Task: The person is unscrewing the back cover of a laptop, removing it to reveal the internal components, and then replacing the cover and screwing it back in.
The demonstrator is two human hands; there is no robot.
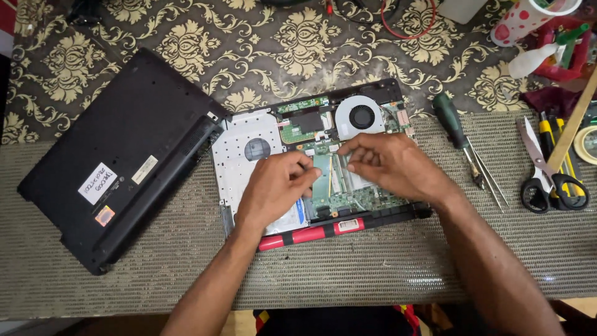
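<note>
An opened laptop (249, 134) lies bottom up on the mat, its green circuit board (348, 198), round fan (360, 116) and silver drive bay exposed. My left hand (277, 186) rests on the board's left part, fingers curled down at a memory slot. My right hand (388, 163) reaches in from the right, fingertips pressing on the same memory module (336, 177) in the middle. Whether either hand grips the module cannot be told. A red battery bar (317, 233) runs along the laptop's near edge.
The removed black bottom cover (124, 162) lies to the left. Right of the laptop lie a green-handled screwdriver (451, 121), tweezers (491, 180), black-handled scissors (547, 168) and a tape roll (586, 144). A spray bottle (541, 56) and dotted cup (522, 22) stand at the back right.
</note>
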